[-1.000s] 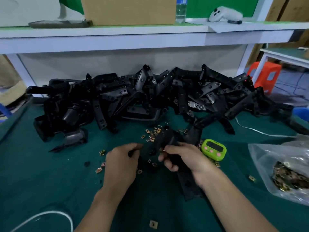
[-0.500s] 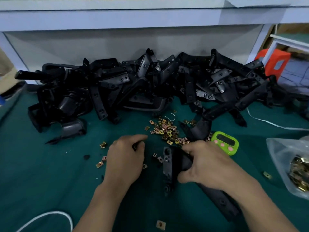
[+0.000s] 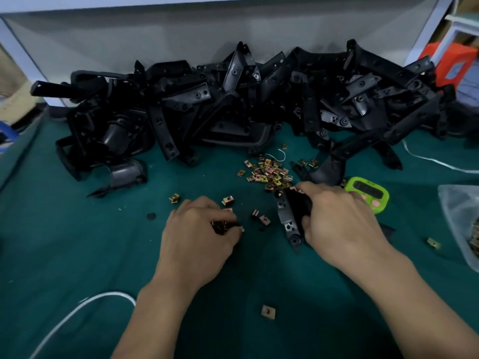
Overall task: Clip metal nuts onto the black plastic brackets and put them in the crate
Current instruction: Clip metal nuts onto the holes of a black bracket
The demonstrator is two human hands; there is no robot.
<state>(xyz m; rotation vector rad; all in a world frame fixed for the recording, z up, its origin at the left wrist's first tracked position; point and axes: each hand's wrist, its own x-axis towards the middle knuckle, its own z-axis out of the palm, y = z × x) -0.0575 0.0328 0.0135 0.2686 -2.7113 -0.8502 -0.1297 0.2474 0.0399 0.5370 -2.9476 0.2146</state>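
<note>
Right grip [image 3: 342, 221] clenched round a black bracket [image 3: 286, 216], which stuck out to that grip's left, low over the green worktop [image 3: 77, 255]. Left grip [image 3: 197, 229] curled on a few metal nuts [image 3: 221, 226], grasped under its fingers. Loose nut pile [image 3: 269, 172] lay just beyond both grips, bracket heap [image 3: 259, 99] farther back. Green timer [image 3: 368, 193] sat just beyond the right grip.
</note>
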